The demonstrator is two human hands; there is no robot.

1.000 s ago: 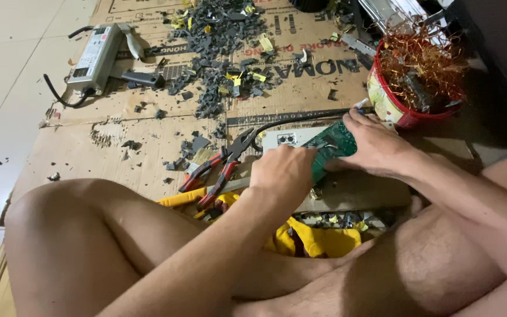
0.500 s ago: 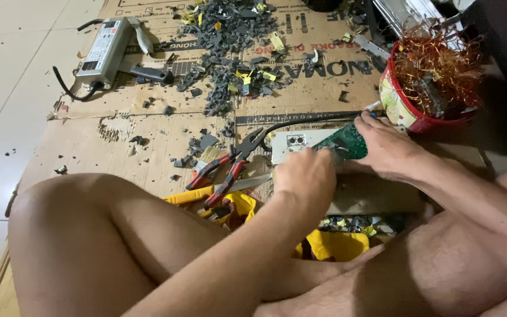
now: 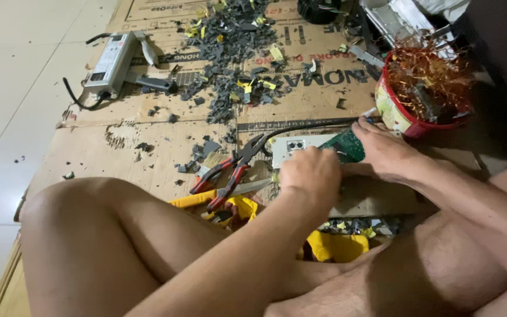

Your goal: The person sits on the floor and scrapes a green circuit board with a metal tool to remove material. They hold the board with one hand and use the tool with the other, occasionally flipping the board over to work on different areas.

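My left hand [image 3: 310,176] is curled shut over the near edge of a green circuit board [image 3: 345,146] that sits in a white metal casing [image 3: 291,148]. My right hand [image 3: 385,151] presses on the board's right side, fingers bent over it. Whether the left hand holds a tool is hidden by its back. A black cable [image 3: 306,125] runs from the casing toward the right. Red-handled pliers [image 3: 228,171] lie just left of my left hand on the cardboard [image 3: 89,152].
A red bowl of copper wire [image 3: 426,88] stands at the right. A heap of dark and yellow fragments [image 3: 236,47] covers the far cardboard. A grey power supply box [image 3: 111,63] lies far left. My knee [image 3: 89,223] fills the near left; yellow pieces [image 3: 335,246] lie beneath.
The view has shifted slightly, so everything sits a little lower and to the right. Both hands stay on the board with little movement.
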